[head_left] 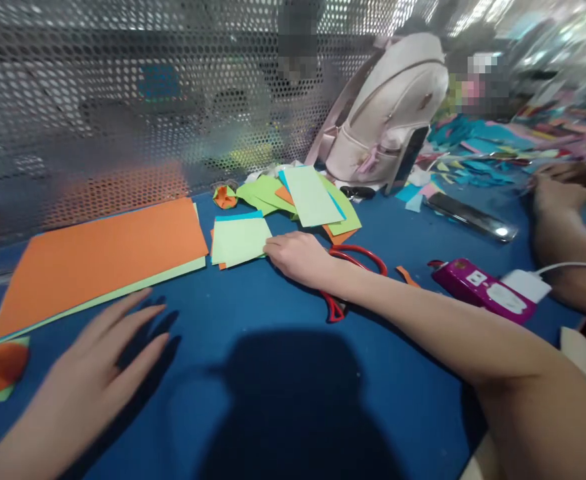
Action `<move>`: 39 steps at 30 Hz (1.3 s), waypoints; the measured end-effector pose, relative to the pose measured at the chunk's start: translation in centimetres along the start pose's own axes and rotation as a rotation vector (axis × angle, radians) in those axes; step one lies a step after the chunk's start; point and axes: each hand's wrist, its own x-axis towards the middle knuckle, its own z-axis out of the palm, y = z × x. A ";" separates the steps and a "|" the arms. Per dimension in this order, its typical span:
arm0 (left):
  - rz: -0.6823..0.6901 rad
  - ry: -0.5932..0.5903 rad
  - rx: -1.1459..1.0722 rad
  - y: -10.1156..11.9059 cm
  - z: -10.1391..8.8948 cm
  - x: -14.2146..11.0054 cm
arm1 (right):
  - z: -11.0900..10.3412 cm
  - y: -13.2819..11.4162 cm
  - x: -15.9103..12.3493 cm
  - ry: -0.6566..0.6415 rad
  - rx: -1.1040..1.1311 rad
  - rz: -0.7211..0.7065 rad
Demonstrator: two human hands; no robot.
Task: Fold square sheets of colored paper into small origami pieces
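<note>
My right hand [297, 259] is closed at the right edge of a small stack of cut paper [240, 241], its fingertips bent over the edge. Pale green is on top, with blue and orange showing beneath. Red-handled scissors [359, 253] lie partly hidden under my right wrist. My left hand [107, 360] holds nothing; its fingers are spread just above the blue table, close to a larger stack of paper sheets [113, 257] with orange on top. An orange and green paper piece [0, 370] lies left of that hand, and a folded paper flower [225, 197] sits behind the small stack.
Loose green paper pieces [315, 197] lie against a perforated metal panel [123, 113]. A pale backpack [387, 120] stands behind. At right are a phone [470, 217], a purple power strip [483, 290] with a white charger [525, 285], another person's arm [567, 233] and blue scraps [483, 137].
</note>
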 end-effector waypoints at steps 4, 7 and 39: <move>0.042 -0.041 -0.099 10.2 1.0 7.5 | -0.4 0.2 -0.1 0.007 0.035 0.016; 0.042 0.020 -0.136 11.4 2.7 9.8 | -0.5 0.4 -0.3 0.025 0.039 0.031; 0.369 0.258 -0.118 11.0 3.5 9.5 | -4.4 4.9 -3.1 0.096 0.087 0.441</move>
